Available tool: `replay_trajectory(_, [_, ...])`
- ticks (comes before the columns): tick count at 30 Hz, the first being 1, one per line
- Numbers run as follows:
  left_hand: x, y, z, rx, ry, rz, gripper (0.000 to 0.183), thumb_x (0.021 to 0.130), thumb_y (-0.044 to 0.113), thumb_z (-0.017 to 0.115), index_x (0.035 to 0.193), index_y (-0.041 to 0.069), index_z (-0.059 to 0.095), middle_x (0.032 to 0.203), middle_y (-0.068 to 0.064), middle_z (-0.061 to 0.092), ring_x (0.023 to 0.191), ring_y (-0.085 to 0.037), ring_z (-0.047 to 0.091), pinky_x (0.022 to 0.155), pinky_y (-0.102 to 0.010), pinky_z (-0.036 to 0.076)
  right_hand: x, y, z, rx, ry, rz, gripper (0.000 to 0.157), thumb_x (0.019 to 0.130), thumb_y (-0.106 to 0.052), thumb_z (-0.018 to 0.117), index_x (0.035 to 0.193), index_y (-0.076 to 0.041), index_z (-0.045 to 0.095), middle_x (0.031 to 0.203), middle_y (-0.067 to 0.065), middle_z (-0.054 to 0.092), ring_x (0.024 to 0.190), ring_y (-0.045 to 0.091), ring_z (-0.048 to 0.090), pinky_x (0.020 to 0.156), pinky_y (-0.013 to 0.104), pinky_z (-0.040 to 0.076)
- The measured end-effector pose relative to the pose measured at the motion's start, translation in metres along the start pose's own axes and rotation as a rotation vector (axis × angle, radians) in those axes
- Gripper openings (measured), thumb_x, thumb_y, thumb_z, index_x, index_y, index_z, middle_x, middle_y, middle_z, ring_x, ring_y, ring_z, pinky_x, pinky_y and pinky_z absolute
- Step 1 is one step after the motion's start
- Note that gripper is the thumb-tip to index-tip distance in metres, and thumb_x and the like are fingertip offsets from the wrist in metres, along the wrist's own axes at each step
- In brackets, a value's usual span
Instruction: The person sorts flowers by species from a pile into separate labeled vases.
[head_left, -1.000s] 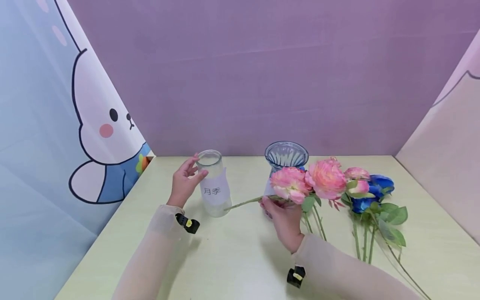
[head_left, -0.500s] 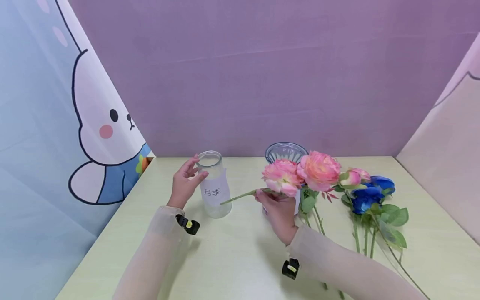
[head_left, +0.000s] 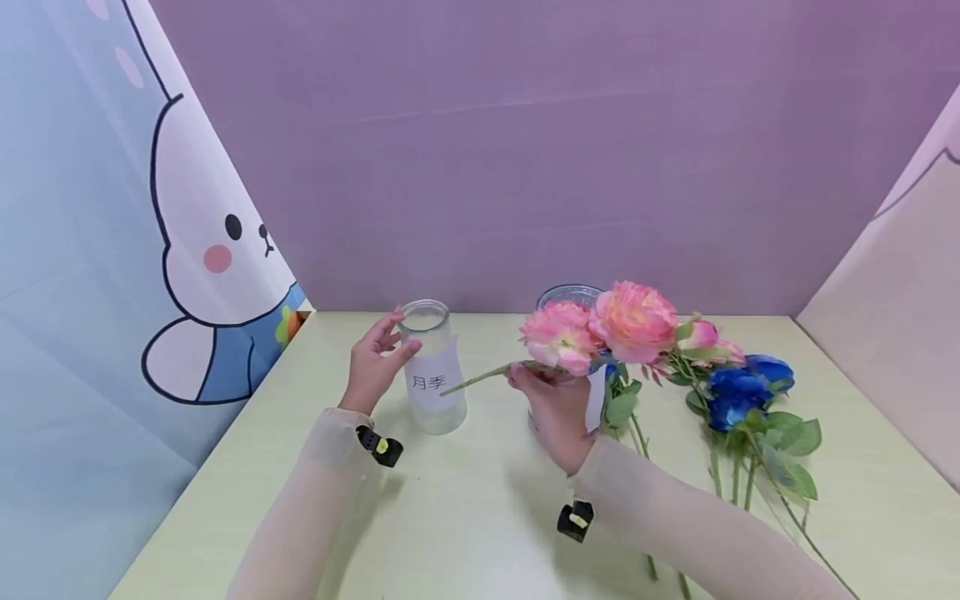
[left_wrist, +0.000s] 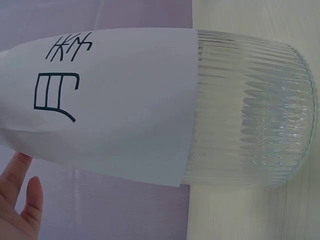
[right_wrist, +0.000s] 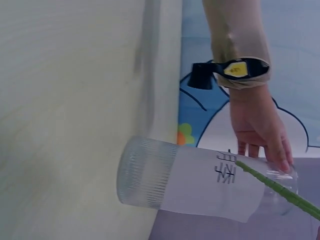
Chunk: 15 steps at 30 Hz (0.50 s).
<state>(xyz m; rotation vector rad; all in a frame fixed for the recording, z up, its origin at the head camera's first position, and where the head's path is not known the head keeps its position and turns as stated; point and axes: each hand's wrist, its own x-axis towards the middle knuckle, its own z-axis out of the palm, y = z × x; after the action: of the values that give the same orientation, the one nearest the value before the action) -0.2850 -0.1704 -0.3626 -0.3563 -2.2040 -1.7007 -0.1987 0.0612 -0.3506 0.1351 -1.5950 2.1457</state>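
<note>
A clear ribbed glass jar (head_left: 447, 419) with a white paper label stands upright at centre-left. My left hand (head_left: 370, 371) holds it near the rim, thumb on the near side and fingers at the far left. In the left wrist view the jar's label (left_wrist: 130, 110) fills much of the picture. My right hand (head_left: 557, 412) pinches the green stem of a pink artificial flower (head_left: 633, 323), its blooms to the right. The bare stem end (right_wrist: 270, 182) points left, in front of the jar's label; contact with the jar cannot be told.
Behind the pink blooms a bluish glass vase (head_left: 562, 292) is partly hidden. Blue artificial roses (head_left: 733, 398) lie on the table (head_left: 450, 533) at the right, with leaves and long stems toward the front. A purple backdrop (head_left: 480, 167) rises behind the table.
My right hand has lifted the pink flower slightly, and its stem end has risen from near the jar's base to label height. The left hand keeps its place on the jar.
</note>
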Motion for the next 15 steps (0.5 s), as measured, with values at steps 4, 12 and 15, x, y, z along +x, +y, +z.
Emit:
replay_trajectory(4, [0.001,-0.001,0.0,-0.001,-0.007,0.01,0.047,0.085,0.003,0.071,0.127,-0.002,0.053,0.147,-0.013,0.041,0.117,-0.037,0.056,0.092,-0.041,0.044,0.006,-0.009,0.001,0.002,0.012,0.025,0.012,0.082,0.009,0.066,0.091,0.002,0.062,0.073,0.002,0.069,0.067,0.012,0.068,0.072,0.031,0.058])
replay_trajectory(12, [0.001,-0.002,-0.001,0.002,0.001,-0.006,0.047,0.085,0.004,0.071,0.128,-0.002,0.053,0.147,-0.009,0.042,0.117,-0.035,0.056,0.092,-0.042,0.043,0.014,-0.019,0.004,0.06,0.007,0.003,0.017,0.083,0.009,0.066,0.098,0.002,0.06,0.077,0.004,0.069,0.07,0.015,0.069,0.073,0.033,0.058])
replay_trajectory(15, [0.001,-0.002,0.0,0.005,-0.003,-0.012,0.047,0.085,0.004,0.071,0.128,-0.002,0.053,0.147,-0.008,0.042,0.117,-0.035,0.056,0.092,-0.04,0.043,0.016,-0.022,0.004,0.062,0.016,-0.015,0.017,0.083,0.009,0.066,0.097,0.001,0.06,0.077,0.003,0.069,0.07,0.015,0.069,0.073,0.032,0.058])
